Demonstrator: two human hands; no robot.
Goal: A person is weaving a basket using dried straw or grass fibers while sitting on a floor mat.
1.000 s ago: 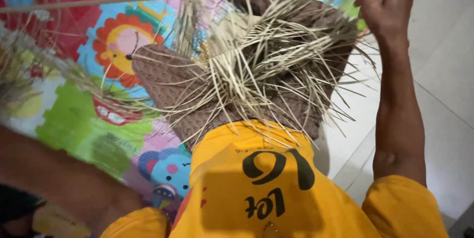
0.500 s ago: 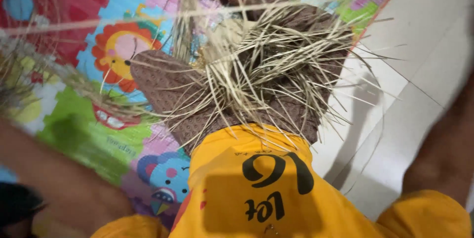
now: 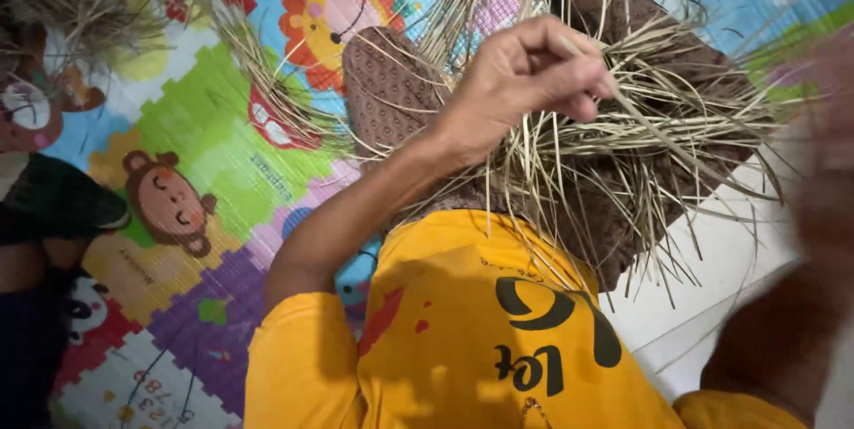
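Play mat (image 3: 205, 153): colourful foam puzzle tiles with cartoon animals and a sun face, covering the floor to the left; pale floor shows at lower right.
Lap cloth (image 3: 391, 82): brown patterned fabric over the person's legs, carrying the whole work.
Straw bundle (image 3: 640, 140): a loose mass of pale dry strips lying on the cloth, ends splayed toward the pale floor. It sits in the lap, directly under the working hand.
Change, left hand (image 3: 525, 82): absent from the earlier views, it now reaches across the middle of the bundle, fingers curled shut and pinching a single strip (image 3: 654, 131) between thumb and fingertips.
Change, right hand (image 3: 823, 135): one second ago it was raised as a fist at upper right; now it is a blurred shape at the right edge (grip cannot be told).
Meaning: judged from this, work has passed from a raised pull to picking one strip out of the bundle.
Obstruction: crossing strips overlie the pinched one and may snag.
Second straw heap (image 3: 80, 2): upper left, well apart.
Dark object (image 3: 53, 206): left edge, unidentified.
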